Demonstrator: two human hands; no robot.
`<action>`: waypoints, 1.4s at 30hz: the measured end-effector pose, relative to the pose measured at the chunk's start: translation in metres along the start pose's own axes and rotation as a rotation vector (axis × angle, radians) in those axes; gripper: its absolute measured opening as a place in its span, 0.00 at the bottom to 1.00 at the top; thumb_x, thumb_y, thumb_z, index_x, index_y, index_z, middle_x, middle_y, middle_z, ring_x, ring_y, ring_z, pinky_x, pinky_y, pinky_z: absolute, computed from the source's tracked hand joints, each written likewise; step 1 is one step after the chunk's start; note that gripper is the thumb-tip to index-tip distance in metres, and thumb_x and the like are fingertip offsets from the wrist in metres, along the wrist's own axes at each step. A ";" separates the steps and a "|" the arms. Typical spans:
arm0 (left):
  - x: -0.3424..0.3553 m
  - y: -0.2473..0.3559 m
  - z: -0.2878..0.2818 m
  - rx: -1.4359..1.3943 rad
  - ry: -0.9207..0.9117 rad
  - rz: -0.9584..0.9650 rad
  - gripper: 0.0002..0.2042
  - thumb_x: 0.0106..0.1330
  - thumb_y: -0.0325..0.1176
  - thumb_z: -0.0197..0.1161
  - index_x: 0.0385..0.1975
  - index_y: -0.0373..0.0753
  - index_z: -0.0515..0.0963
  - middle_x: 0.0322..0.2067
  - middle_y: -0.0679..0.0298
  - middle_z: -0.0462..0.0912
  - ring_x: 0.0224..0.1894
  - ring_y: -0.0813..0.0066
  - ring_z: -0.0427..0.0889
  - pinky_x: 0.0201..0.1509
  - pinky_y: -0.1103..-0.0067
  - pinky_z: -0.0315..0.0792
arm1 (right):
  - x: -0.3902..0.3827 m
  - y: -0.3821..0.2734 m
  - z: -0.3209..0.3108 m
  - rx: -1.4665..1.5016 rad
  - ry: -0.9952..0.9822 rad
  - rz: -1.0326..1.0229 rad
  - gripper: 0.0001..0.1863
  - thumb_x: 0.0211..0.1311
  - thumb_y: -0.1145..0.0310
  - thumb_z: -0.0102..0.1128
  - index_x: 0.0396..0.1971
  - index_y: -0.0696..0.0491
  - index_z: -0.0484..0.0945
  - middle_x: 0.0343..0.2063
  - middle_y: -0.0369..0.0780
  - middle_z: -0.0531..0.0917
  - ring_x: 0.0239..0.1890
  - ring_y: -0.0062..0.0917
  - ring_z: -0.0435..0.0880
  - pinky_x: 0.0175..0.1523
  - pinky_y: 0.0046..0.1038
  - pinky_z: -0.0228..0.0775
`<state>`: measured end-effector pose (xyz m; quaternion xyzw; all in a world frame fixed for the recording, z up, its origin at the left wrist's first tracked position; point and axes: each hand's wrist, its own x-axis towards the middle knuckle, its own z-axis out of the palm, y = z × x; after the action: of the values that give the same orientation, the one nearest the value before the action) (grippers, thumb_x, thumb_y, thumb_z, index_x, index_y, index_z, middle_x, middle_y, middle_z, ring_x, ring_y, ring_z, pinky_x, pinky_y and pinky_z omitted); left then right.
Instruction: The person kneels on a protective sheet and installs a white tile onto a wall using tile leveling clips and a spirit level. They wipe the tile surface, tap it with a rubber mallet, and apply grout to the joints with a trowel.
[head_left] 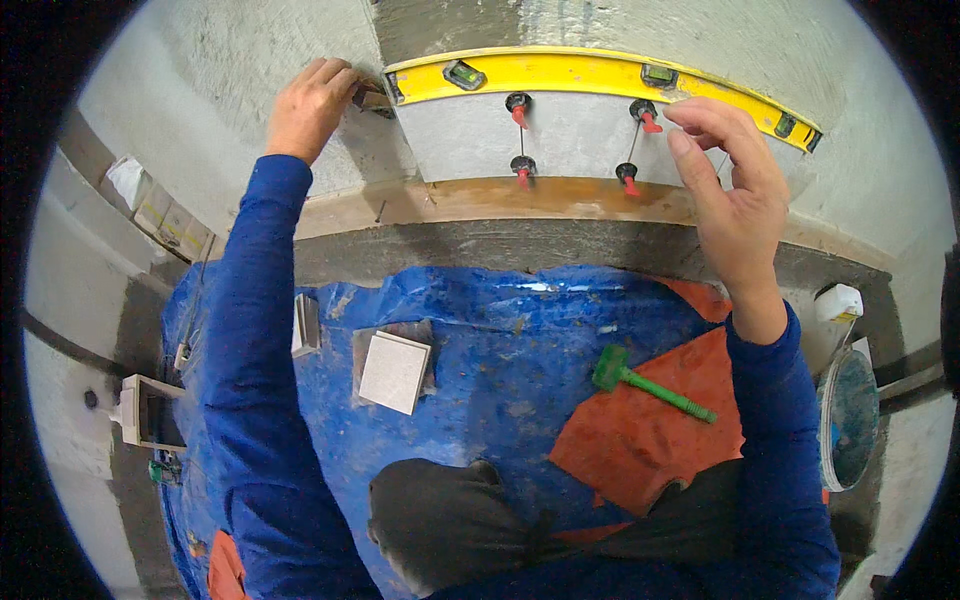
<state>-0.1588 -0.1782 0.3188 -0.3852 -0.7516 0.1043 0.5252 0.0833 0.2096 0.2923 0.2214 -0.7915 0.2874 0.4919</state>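
Note:
My left hand (310, 110) is closed at the wall, left of a long yellow spirit level (555, 70), on a small dark piece (372, 101) that I cannot make out. The level rests along the top of pale tiles (465, 135) fitted with several black spacer clips with red levelling handles (520, 112). A wooden strip (500, 200) runs under the tiles. My right hand (730, 195) is open, fingers curved and apart with nothing visible between them, just right of the upper right clip (646, 115).
On the blue sheet (470, 360) lie square tiles (395, 370), an orange mat (655, 440) and a green mallet (640, 380). A bucket (845, 425) and white container (838, 303) stand at right, an open box (150, 410) and stacked packages (165, 210) at left. My knee shows below.

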 end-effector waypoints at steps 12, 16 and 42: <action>0.009 -0.003 -0.001 -0.139 -0.159 -0.372 0.08 0.64 0.37 0.67 0.37 0.42 0.87 0.39 0.59 0.87 0.42 0.56 0.86 0.47 0.67 0.79 | 0.001 0.005 0.004 -0.015 0.047 -0.068 0.10 0.62 0.72 0.67 0.43 0.53 0.86 0.44 0.40 0.86 0.45 0.28 0.83 0.49 0.29 0.75; 0.013 -0.003 0.008 -0.308 -0.262 -0.713 0.12 0.64 0.41 0.68 0.40 0.41 0.89 0.38 0.54 0.89 0.41 0.52 0.88 0.47 0.65 0.80 | 0.002 0.006 -0.003 -0.016 0.042 -0.057 0.10 0.63 0.74 0.66 0.44 0.54 0.85 0.45 0.41 0.86 0.45 0.27 0.83 0.49 0.27 0.75; 0.015 0.017 -0.002 -0.424 -0.172 -0.777 0.07 0.61 0.32 0.66 0.36 0.39 0.86 0.32 0.58 0.89 0.36 0.63 0.88 0.42 0.73 0.79 | -0.019 -0.006 0.030 0.089 -0.057 -0.066 0.11 0.60 0.79 0.65 0.44 0.56 0.83 0.44 0.41 0.84 0.44 0.29 0.81 0.50 0.27 0.74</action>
<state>-0.1510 -0.1567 0.3209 -0.1636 -0.8861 -0.2253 0.3706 0.0760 0.1865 0.2660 0.2771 -0.7839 0.2997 0.4679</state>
